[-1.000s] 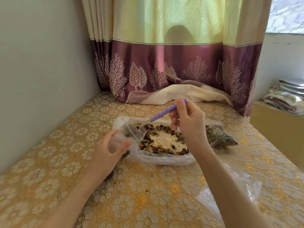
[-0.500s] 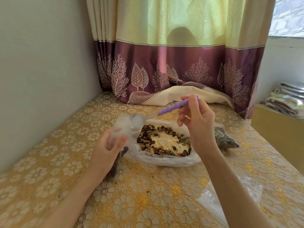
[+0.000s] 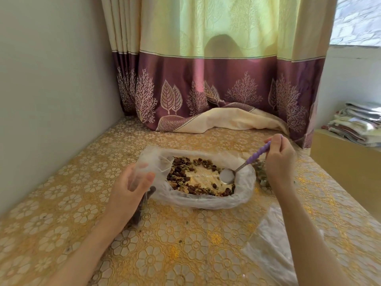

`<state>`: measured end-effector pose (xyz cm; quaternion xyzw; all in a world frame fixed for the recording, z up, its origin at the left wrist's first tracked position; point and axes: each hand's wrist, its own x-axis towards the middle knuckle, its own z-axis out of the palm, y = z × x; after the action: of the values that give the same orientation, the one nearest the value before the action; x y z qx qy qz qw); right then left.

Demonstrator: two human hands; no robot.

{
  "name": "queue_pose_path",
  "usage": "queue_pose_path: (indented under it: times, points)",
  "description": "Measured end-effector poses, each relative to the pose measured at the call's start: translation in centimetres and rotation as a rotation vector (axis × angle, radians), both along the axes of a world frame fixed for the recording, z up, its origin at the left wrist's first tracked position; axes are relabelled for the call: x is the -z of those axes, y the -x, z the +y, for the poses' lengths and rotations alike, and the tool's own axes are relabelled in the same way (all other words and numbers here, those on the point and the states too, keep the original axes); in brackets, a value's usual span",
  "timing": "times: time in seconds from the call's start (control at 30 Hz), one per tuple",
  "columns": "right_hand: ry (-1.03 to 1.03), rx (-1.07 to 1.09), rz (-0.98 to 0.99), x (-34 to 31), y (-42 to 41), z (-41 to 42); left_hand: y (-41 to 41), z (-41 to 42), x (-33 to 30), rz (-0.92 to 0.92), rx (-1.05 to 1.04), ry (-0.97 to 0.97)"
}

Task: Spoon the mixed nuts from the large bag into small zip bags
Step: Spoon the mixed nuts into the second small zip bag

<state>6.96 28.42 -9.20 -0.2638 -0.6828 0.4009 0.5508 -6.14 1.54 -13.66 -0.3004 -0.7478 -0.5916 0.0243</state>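
Holding: we are pinching the spoon (image 3: 243, 164) by its purple handle in our right hand (image 3: 280, 159); our left hand (image 3: 132, 188) is gripping the small zip bag (image 3: 151, 165) just under its open mouth.
Handling: we are judging the small bag thin, limp and slippery, so holding near the mouth is keeping it open.
Nuts: the mixed nuts (image 3: 198, 176) are lying in the large bag (image 3: 206, 201), between our two grips, the spoon bowl above them.
Around: another clear bag (image 3: 274, 244) is lying under our right forearm; the curtain (image 3: 216, 89) is hanging beyond.
Obstacle: the floppy rim of the large bag is standing between spoon and small bag.
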Motion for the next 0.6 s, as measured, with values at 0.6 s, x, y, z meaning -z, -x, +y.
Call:
queue_pose_path:
  times: [0.6]
  points:
    - [0.231,-0.285,0.001,1.2,-0.5,0.8,-0.3,-0.2,-0.2,-0.015,-0.001,0.011]
